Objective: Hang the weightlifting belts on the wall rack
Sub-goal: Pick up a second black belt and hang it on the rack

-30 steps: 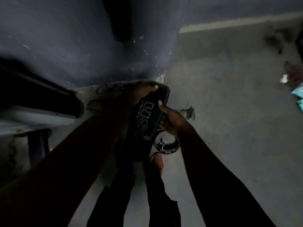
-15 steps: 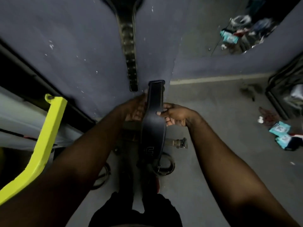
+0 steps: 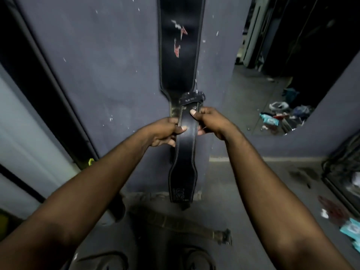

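Note:
I hold a black leather weightlifting belt (image 3: 185, 152) upright in front of the grey wall (image 3: 109, 71). My left hand (image 3: 165, 131) grips its left edge, thumb across the face. My right hand (image 3: 208, 121) pinches the strap near its top end from the right. The wide lower part with pale lettering hangs down toward the floor. Behind the top end, another black belt (image 3: 180, 45) with red and white marks hangs flat on the wall. Its hook or rack is out of view above. A brown belt with a metal buckle (image 3: 194, 228) lies on the floor near my feet.
A mirror (image 3: 282, 75) on the wall at the right reflects clutter and equipment. Blue-and-white packets (image 3: 350, 230) and scraps lie on the floor at the far right. A dark frame (image 3: 44, 75) and pale panel run along the left. My shoes (image 3: 105, 260) show at the bottom.
Both hands have lifted the belt from near the floor to chest height and slid up to its narrow strap end. The view has tilted up, showing the hanging belt's wide part.

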Tool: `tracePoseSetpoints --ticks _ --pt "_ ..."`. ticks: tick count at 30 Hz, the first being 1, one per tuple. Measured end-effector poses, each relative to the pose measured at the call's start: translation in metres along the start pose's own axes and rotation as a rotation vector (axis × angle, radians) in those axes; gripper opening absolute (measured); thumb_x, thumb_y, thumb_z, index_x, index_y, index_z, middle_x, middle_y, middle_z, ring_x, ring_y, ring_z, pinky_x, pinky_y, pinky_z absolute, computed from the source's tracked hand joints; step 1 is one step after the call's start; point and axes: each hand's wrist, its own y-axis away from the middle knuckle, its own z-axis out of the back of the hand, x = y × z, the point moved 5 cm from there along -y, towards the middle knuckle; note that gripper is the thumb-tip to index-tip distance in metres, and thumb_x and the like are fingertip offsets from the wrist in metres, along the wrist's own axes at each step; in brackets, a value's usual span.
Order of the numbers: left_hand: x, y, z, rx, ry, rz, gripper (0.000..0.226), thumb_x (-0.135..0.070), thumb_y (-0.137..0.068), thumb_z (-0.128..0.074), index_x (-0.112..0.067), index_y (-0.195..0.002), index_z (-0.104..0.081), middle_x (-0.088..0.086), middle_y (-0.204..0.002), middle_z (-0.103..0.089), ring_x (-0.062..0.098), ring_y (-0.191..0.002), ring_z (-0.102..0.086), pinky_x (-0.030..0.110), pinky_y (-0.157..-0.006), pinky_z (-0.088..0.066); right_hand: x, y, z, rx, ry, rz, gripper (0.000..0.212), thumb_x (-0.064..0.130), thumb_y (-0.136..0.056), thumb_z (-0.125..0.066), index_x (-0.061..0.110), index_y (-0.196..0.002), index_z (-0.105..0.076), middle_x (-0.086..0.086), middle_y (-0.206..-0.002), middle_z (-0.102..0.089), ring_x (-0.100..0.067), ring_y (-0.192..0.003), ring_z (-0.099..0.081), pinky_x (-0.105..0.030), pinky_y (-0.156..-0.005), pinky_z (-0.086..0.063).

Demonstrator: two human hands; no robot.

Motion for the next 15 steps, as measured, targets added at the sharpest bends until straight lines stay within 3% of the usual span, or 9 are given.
tracePoseSetpoints --ticks 2,4,7,9,13,15 --pt "-0.026 0.016 0.006 -0.021 -0.07 -0.137 0.021 -0.013 -0.103 -0.051 -0.02 -0.122 -0.058 -0.003 -0.089 -0.073 0.012 -0.074 -0.071 0.033 -0.057 -0.061 0.024 -0.002 0.002 0.015 0.039 0.131 0.017 0.028 -0.102 -0.054 0.019 -0.092 -0.063 -0.007 -0.079 -0.064 -0.014 -0.065 -0.059 -0.026 -0.054 -0.055" --pt "-0.048 0.027 0.02 -0.174 -0.17 -0.309 0.024 -0.012 -0.101 -0.054 -0.021 -0.124 -0.057 -0.011 -0.077 -0.068 0.008 -0.068 -0.068 0.034 -0.057 -0.062 0.047 -0.005 0.002 -0.045 0.071 0.246 0.014 0.027 -0.1 -0.058 0.015 -0.099 -0.065 -0.013 -0.087 -0.065 -0.018 -0.072 -0.062 -0.027 -0.054 -0.055" --pt "-0.075 0.041 0.04 -0.492 -0.312 -0.527 0.025 -0.014 -0.094 -0.062 -0.028 -0.115 -0.062 -0.007 -0.07 -0.055 0.018 -0.065 -0.061 0.045 -0.059 -0.063 0.074 -0.009 -0.004 -0.185 0.0 0.384 0.01 0.027 -0.096 -0.062 0.017 -0.097 -0.061 -0.012 -0.087 -0.057 -0.021 -0.078 -0.059 -0.044 -0.065 -0.06" --pt "-0.089 0.048 0.051 -0.603 -0.364 -0.614 0.022 -0.02 -0.09 -0.063 -0.033 -0.108 -0.062 -0.011 -0.066 -0.052 0.021 -0.065 -0.059 0.053 -0.066 -0.061 0.076 -0.013 -0.016 -0.177 -0.012 0.378 0.014 0.033 -0.097 -0.059 0.02 -0.094 -0.058 -0.004 -0.086 -0.056 -0.015 -0.079 -0.058 -0.05 -0.076 -0.058" --pt "-0.127 0.066 0.058 -0.735 -0.505 -0.774 0.021 -0.026 -0.092 -0.059 -0.019 -0.111 -0.061 -0.001 -0.085 -0.066 0.025 -0.08 -0.065 0.05 -0.077 -0.057 0.076 -0.016 -0.04 -0.158 0.019 0.391 0.013 0.034 -0.102 -0.052 0.033 -0.09 -0.056 0.019 -0.078 -0.061 0.008 -0.068 -0.057 -0.026 -0.072 -0.047" --pt "-0.147 0.076 0.06 -0.742 -0.581 -0.859 0.024 -0.027 -0.094 -0.057 -0.019 -0.117 -0.06 -0.001 -0.099 -0.07 0.019 -0.09 -0.067 0.043 -0.084 -0.056 0.091 -0.016 -0.037 -0.266 0.03 0.465 0.017 0.032 -0.099 -0.057 0.036 -0.083 -0.059 0.018 -0.067 -0.061 0.0 -0.06 -0.056 -0.032 -0.061 -0.048"
